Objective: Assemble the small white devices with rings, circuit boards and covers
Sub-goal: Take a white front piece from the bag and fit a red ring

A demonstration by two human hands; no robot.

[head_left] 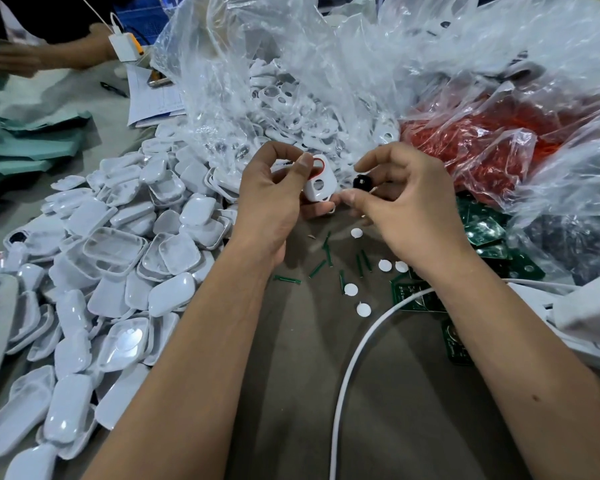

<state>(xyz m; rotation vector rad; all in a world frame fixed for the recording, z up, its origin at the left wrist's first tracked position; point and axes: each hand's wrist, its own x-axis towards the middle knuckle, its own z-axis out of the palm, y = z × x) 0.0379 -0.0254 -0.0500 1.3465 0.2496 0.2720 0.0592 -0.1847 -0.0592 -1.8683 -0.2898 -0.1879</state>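
White device shell (318,186), two holes in its face and a red ring (320,165) seated at the upper hole, pinched in the left hand (274,199) above the middle of the table (291,393), thumb across its left edge and fingers curled behind. Small black round part (362,182) just to the right of the shell, gripped by the right hand (402,209) between thumb and curled fingers; touching the shell or not, cannot tell. Both hands close together, nearly meeting at the fingertips, both clamped on their parts.

Heaped to the left, a big pile of white covers (111,258), some face up, some hollow side up. Behind the hands, a clear plastic bag (257,64) spilling more white shells (281,98) with holes. To the right, another bag full of red rings (471,143). Near the right wrist, green circuit boards (482,230), partly under plastic. On the bare table between the forearms, several small white discs (363,310) and scattered green strips (317,268). White cable (354,358) curving across the table from the lower edge toward the right. At far left, folded green cloth (32,140), some papers (153,95), and another person's arm (56,53) at the top corner.
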